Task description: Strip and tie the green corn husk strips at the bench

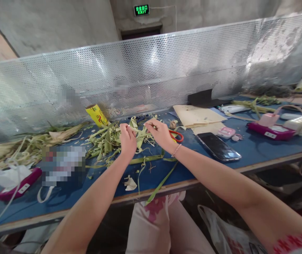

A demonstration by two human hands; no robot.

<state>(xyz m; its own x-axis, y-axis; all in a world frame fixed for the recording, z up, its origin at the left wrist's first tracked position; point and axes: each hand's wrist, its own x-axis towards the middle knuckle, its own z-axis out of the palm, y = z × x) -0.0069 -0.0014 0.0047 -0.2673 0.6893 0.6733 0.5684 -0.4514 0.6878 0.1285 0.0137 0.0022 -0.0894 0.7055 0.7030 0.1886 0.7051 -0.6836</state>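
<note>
Blue table (164, 173), perf. metal screen (92, 74) & concrete wall (87, 24) behind, L hand (128, 139) + R hand (161, 133) pinching greenery (141, 135)

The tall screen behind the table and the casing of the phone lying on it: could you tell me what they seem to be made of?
Screen: apparently bare sheet metal, judging by its grey sheen and rows of punched holes.
Phone: glossy dark front, probably glass, as it reflects light; its rim looks like metal or plastic.
</note>
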